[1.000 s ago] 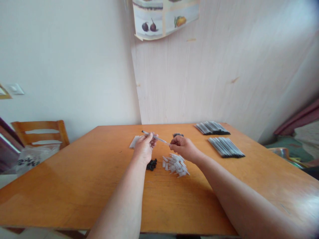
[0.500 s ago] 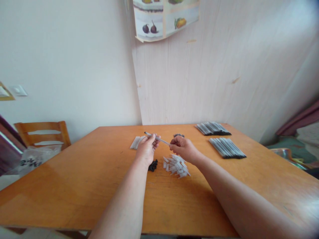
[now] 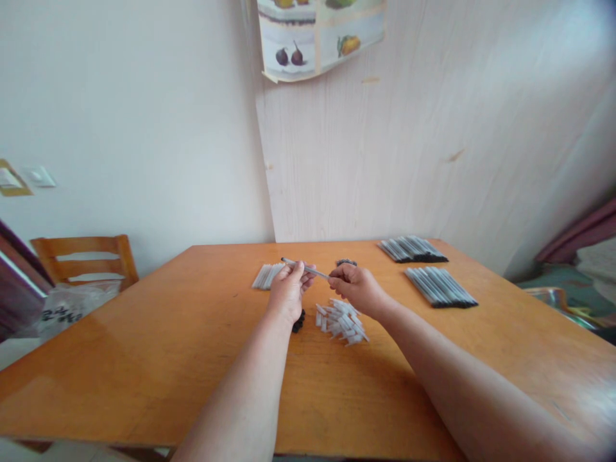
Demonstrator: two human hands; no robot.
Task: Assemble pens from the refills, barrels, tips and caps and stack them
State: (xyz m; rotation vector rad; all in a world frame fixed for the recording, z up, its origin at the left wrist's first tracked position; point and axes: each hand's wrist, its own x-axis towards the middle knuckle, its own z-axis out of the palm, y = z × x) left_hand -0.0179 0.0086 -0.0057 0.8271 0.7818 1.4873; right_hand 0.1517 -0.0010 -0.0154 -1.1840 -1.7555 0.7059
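Observation:
A slim pen [image 3: 310, 269] with a clear barrel and a dark far end slants between my hands above the table. My left hand [image 3: 287, 289] is closed round its barrel, thumb on top. My right hand [image 3: 353, 287] pinches its thin near end; the fingers hide the tip. Below my right hand lies a heap of short whitish, translucent pieces [image 3: 342, 322]. Small black pieces [image 3: 299, 321] show partly from behind my left wrist. Beyond my left hand rests a row of pale tubes [image 3: 266, 276]. A small dark cluster [image 3: 346, 262] sits behind my right hand.
Two stacks of pens with black ends, a nearer stack [image 3: 440, 287] and a farther stack [image 3: 412, 249], lie at the right of the wooden table [image 3: 168, 359]. A chair [image 3: 86, 256] with a plastic bag [image 3: 77, 307] stands at the left. The wall borders the table's far edge.
My left hand has shifted slightly to the right along the pen, closer to my right hand, and now covers more of the black pieces. My right hand keeps its pinch.

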